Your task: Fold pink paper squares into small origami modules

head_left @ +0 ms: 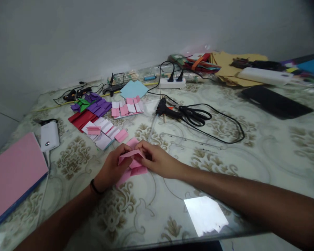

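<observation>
Both hands meet over a folded pink paper piece (138, 170) near the middle of the patterned table. My left hand (114, 166) grips its left side, with the thumb inside the fold and a dark band at the wrist. Pinching the right side is my right hand (155, 158), its thumb and fingers pressed on the paper. The piece has a raised box-like fold and flaps spread below. Just beyond lie folded white and pink papers (103, 134), and farther back is another pink and white group (128, 107). Some fingertips are hidden by the paper.
A black glue gun (169, 111) with coiled cable lies beyond my right hand, near a clear ruler (191, 141). At left are a white power bank (50, 135) and a pink paper stack (18, 174). A power strip (172, 83) stands at the back, a black pouch (276, 101) at right.
</observation>
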